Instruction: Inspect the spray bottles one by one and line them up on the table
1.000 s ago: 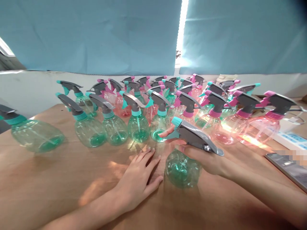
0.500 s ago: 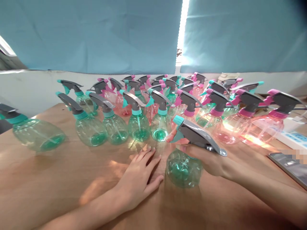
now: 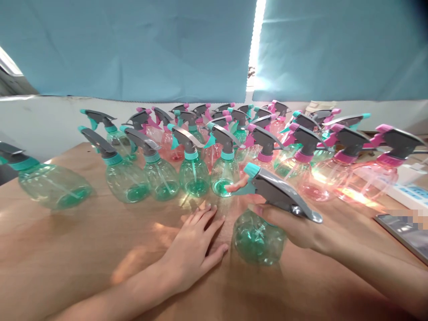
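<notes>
My right hand [image 3: 284, 220] is wrapped round the neck of a green spray bottle [image 3: 256, 238], with a finger out at its teal trigger. The bottle has a grey head and teal nozzle, and it tilts slightly; whether its base touches the table I cannot tell. Just left of it, my left hand [image 3: 197, 240] lies flat on the wooden table [image 3: 110, 249], fingers spread and holding nothing. Beyond my fingertips stand a green spray bottle [image 3: 194, 178] and another green spray bottle [image 3: 224, 176], both with teal collars.
Several more green and pink spray bottles crowd the table behind. One green bottle [image 3: 55, 185] stands apart at far left, and a pink bottle [image 3: 374, 178] at right. A phone [image 3: 404, 236] lies near the right edge, beside a white and blue object [image 3: 411, 189]. Blue blinds [image 3: 133, 49] hang behind.
The held spray bottle has shifted slightly right and down with my right hand. A finger now reaches further out by the trigger. My left hand has stayed in place.
</notes>
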The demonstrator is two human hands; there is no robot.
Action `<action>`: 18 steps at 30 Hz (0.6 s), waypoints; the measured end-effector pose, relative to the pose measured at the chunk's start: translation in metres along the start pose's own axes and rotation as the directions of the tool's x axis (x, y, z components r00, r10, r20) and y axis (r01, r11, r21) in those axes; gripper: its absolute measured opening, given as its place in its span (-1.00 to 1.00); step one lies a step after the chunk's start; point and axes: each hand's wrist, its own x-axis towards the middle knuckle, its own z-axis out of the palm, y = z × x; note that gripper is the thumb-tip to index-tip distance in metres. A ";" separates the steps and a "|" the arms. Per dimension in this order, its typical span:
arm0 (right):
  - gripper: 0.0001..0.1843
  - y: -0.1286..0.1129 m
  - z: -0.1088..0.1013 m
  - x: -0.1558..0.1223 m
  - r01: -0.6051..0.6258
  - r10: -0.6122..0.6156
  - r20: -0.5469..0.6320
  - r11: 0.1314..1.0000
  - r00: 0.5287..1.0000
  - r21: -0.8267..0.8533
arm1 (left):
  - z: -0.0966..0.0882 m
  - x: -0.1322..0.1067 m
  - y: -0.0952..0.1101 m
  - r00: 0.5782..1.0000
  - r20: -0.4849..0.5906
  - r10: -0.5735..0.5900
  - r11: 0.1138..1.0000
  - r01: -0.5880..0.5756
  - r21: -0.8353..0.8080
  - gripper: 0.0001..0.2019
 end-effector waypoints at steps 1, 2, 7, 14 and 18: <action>-0.56 0.000 0.001 0.000 -0.015 0.014 0.007 0.999 1.000 0.043 | 0.000 0.000 0.000 1.000 0.002 0.000 1.000 0.000 -0.001 -0.51; -0.52 -0.001 0.002 0.000 -0.031 0.029 0.020 0.995 0.999 0.093 | 0.000 0.000 0.000 1.000 0.004 0.000 1.000 0.000 -0.003 -0.51; -0.42 -0.004 0.003 0.002 -0.041 0.017 0.088 0.960 0.996 0.276 | 0.001 0.001 0.000 1.000 -0.008 0.006 1.000 -0.006 -0.009 -0.50; -0.40 0.000 0.003 0.001 -0.037 0.001 0.105 0.941 0.995 0.337 | 0.001 0.000 0.000 1.000 -0.005 0.008 1.000 -0.008 -0.014 -0.51; -0.41 0.000 0.004 0.002 -0.007 -0.020 0.081 0.947 0.996 0.321 | 0.002 0.000 -0.001 1.000 -0.006 0.002 1.000 -0.002 -0.018 -0.52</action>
